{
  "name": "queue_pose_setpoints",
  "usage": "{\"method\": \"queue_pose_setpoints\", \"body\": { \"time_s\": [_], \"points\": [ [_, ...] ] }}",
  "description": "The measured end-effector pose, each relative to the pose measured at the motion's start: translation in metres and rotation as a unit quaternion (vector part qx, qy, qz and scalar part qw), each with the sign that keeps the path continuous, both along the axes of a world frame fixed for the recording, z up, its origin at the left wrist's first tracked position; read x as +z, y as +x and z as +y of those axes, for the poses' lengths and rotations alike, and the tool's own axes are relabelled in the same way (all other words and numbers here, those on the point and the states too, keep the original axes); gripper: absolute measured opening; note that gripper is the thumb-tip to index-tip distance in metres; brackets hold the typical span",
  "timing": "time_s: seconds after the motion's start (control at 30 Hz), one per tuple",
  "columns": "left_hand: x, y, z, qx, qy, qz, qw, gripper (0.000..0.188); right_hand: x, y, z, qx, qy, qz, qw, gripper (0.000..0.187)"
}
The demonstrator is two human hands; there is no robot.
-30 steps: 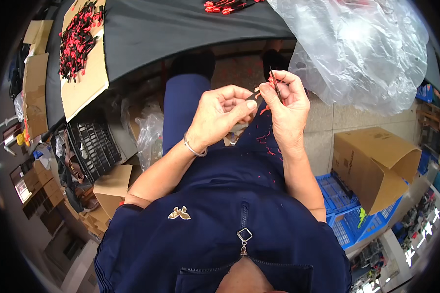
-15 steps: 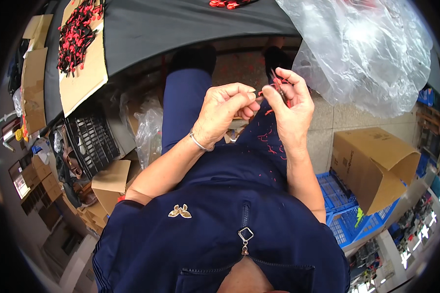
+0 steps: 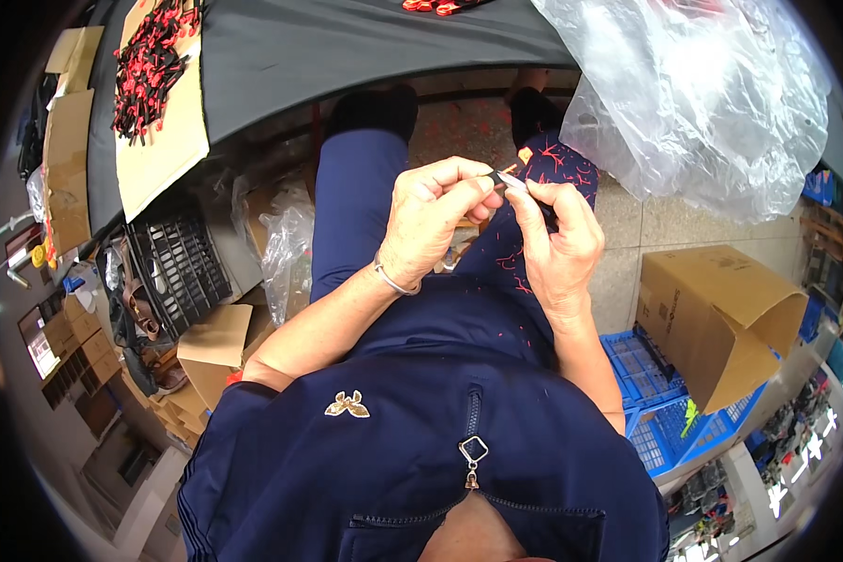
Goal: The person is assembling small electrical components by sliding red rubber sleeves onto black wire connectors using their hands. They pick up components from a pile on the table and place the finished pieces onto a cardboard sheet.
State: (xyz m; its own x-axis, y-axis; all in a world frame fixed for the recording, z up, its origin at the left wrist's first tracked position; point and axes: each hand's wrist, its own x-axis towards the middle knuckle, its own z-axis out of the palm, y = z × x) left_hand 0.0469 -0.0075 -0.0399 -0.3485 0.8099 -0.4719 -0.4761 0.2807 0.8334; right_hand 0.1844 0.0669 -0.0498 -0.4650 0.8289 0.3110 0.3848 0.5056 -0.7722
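My left hand (image 3: 436, 208) pinches a small black piece (image 3: 496, 176) between thumb and fingertips above my lap. A small piece with a red and yellowish tip (image 3: 525, 155) shows just beyond the fingertips; whether it joins the black piece I cannot tell. My right hand (image 3: 560, 229) is closed close by, its thumb and fingertips meeting the left ones. A pale, pointed tip (image 3: 512, 181) shows at the right fingertips, and something dark sits in the curled fingers; its kind is mostly hidden. Red thread-like scraps (image 3: 571, 167) are strewn over my right trouser leg.
Many black and red pieces (image 3: 148, 75) lie heaped on a cardboard sheet (image 3: 164, 173) on the black-covered table (image 3: 347, 47). A clear plastic bag (image 3: 693, 112) hangs over its right side. A cardboard box (image 3: 712, 309) rests on a blue crate (image 3: 660, 421); a black crate (image 3: 183, 272) stands left.
My right hand has turned and its fingers have come down against the left fingertips. The dark reddish thing that stuck up from it is now mostly hidden, baring the scraps on my leg.
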Motion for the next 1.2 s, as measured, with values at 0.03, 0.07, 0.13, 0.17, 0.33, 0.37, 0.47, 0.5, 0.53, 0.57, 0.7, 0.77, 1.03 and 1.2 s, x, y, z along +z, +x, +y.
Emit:
{"method": "queue_pose_setpoints", "body": {
  "time_s": [0.03, 0.07, 0.13, 0.17, 0.33, 0.37, 0.47, 0.5, 0.53, 0.57, 0.7, 0.77, 1.03, 1.2],
  "points": [
    [-0.001, 0.000, 0.000, -0.002, 0.001, 0.006, 1.000, 0.018, -0.001, 0.001, -0.001, -0.001, 0.000, 0.000, 1.000, 0.018],
    [0.000, 0.000, 0.000, -0.003, 0.001, 0.006, 1.000, 0.018, -0.003, 0.002, -0.002, -0.009, -0.036, 0.022, 0.999, 0.018],
    [0.000, 0.001, 0.000, 0.003, 0.004, 0.004, 1.000, 0.017, -0.004, 0.002, -0.003, -0.016, -0.073, 0.044, 0.996, 0.017],
    [0.000, 0.001, 0.000, 0.003, 0.003, 0.004, 1.000, 0.017, -0.003, 0.001, -0.003, -0.014, -0.062, 0.043, 0.997, 0.017],
    [-0.006, 0.001, -0.001, 0.003, 0.004, 0.032, 0.999, 0.015, -0.005, 0.000, -0.002, -0.006, -0.050, 0.027, 0.998, 0.017],
    [-0.006, 0.000, -0.001, 0.004, 0.004, 0.032, 0.999, 0.015, -0.006, 0.002, -0.001, -0.005, -0.080, 0.024, 0.996, 0.018],
    [-0.006, -0.001, 0.000, 0.001, 0.002, 0.033, 0.999, 0.014, -0.011, 0.003, -0.005, -0.017, -0.138, 0.049, 0.989, 0.019],
    [-0.007, -0.001, 0.000, 0.004, 0.001, 0.034, 0.999, 0.014, -0.013, 0.004, -0.006, -0.029, -0.166, 0.076, 0.983, 0.019],
    [-0.007, -0.001, 0.000, 0.007, 0.000, 0.035, 0.999, 0.014, -0.015, 0.003, -0.006, -0.029, -0.166, 0.075, 0.983, 0.019],
    [-0.006, -0.001, 0.001, 0.007, -0.001, 0.034, 0.999, 0.014, -0.017, 0.002, -0.006, -0.020, -0.136, 0.074, 0.988, 0.020],
    [-0.006, 0.001, 0.002, 0.008, 0.005, 0.046, 0.999, 0.013, -0.014, 0.001, -0.005, -0.006, -0.083, 0.033, 0.996, 0.020],
    [-0.006, 0.000, 0.003, 0.010, 0.004, 0.049, 0.999, 0.013, -0.016, 0.002, -0.005, -0.007, -0.116, 0.046, 0.992, 0.020],
    [-0.006, 0.000, 0.003, -0.007, -0.005, 0.076, 0.997, 0.012, -0.009, 0.000, 0.000, -0.001, -0.032, 0.008, 0.999, 0.018],
    [-0.011, 0.001, 0.002, 0.002, -0.008, 0.077, 0.997, 0.012, -0.008, 0.000, 0.000, 0.012, -0.100, 0.007, 0.995, 0.012]
  ]
}}
